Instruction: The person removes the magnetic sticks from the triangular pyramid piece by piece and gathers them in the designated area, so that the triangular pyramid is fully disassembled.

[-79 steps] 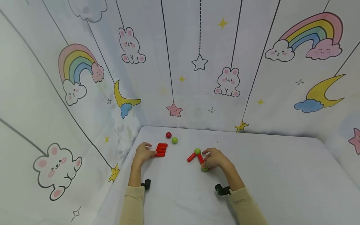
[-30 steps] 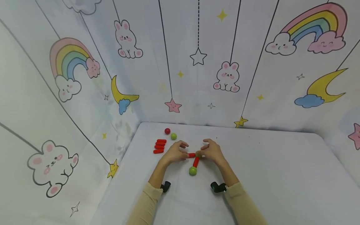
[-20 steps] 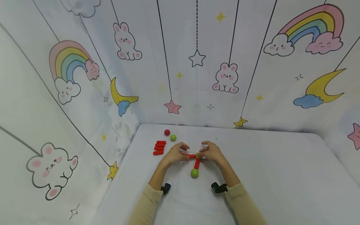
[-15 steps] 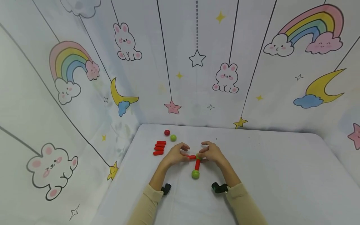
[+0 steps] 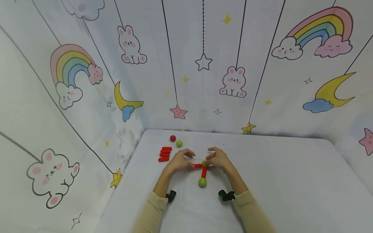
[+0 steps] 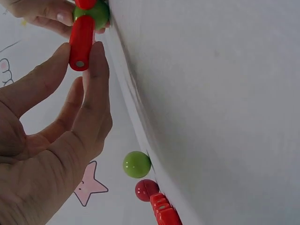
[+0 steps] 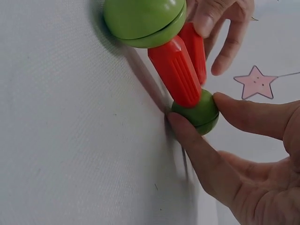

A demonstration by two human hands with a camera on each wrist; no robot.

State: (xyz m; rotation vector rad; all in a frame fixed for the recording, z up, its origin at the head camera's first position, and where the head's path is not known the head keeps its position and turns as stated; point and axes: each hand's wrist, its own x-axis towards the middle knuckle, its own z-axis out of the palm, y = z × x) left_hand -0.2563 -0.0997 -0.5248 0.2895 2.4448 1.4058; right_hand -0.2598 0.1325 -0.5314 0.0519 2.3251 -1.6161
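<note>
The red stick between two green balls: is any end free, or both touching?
Both touching: the right wrist view shows the red stick meeting the near green ball and the pinched green ball.

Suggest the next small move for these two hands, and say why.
The left hand should probably let go of its red rod, freeing itself to fetch the loose green ball: the rod's inner end appears to meet the green ball pinched by the right hand, while the outer end is bare.

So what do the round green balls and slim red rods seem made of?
Round green balls: probably glossy hard plastic or painted metal, with highlights and seams.
Slim red rods: likely satin plastic, with grooved sides; one grey end disc looks metallic.
</note>
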